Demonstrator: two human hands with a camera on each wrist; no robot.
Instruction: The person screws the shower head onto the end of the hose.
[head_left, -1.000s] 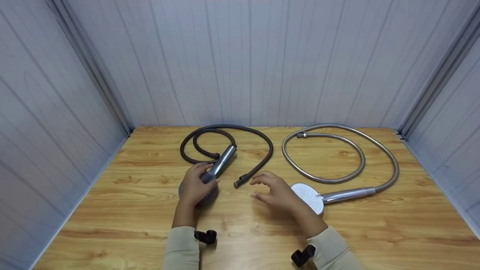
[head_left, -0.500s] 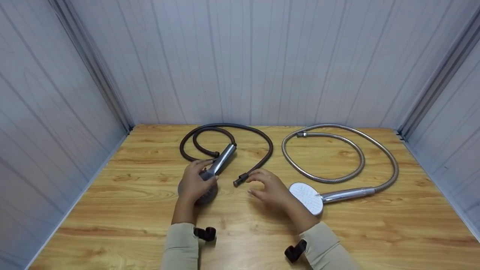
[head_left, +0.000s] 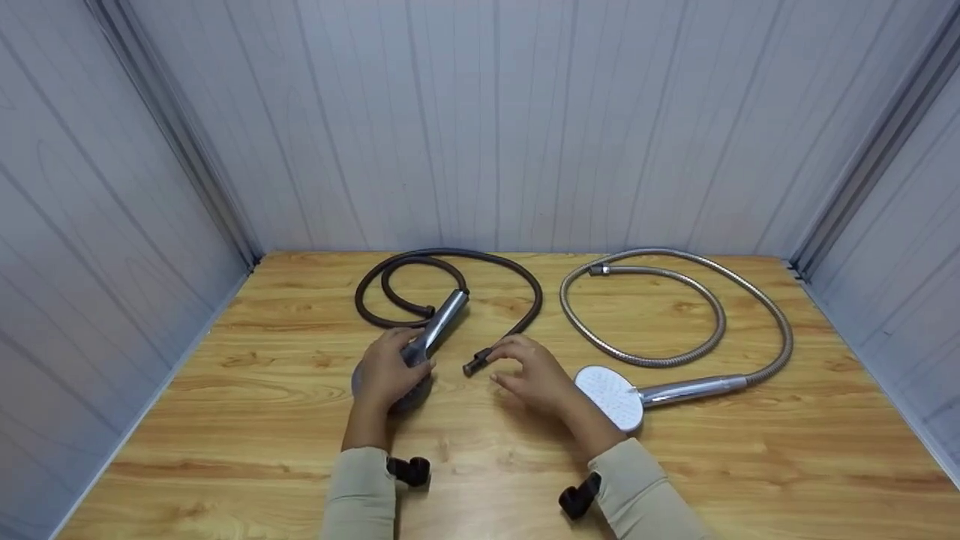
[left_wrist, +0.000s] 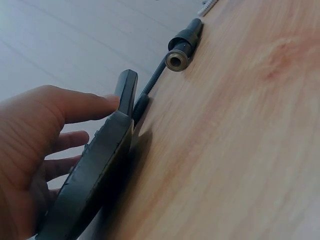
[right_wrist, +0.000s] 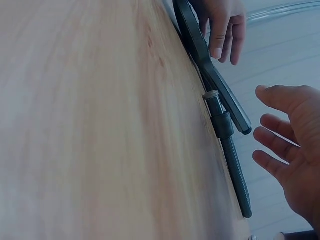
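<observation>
A dark grey shower head [head_left: 417, 391] with a chrome-fronted handle [head_left: 448, 319] lies left of centre on the wooden table. Over its round head is my left hand [head_left: 383, 369], fingers loosely bent. In the left wrist view the thumb [left_wrist: 92, 106] is at the neck, while the other fingers are spread behind the head. A dark hose [head_left: 537, 296] runs from the handle in a loop, and its free end connector [head_left: 474, 363] points toward me. My right hand [head_left: 534, 376] hovers just right of that connector, fingers parted and nothing between them. The right wrist view shows a gap there.
A second shower head [head_left: 609, 397], white-faced with a chrome handle [head_left: 694, 390], lies to the right. Its coiled silver metal hose [head_left: 780, 322] stretches behind it. Panelled walls [head_left: 480, 127] close off the back and both sides of the wooden table [head_left: 247, 420].
My right hand has drifted a little left, closer to the dark hose's connector. The left hand stays over the dark shower head. Both shower heads lie where they were.
</observation>
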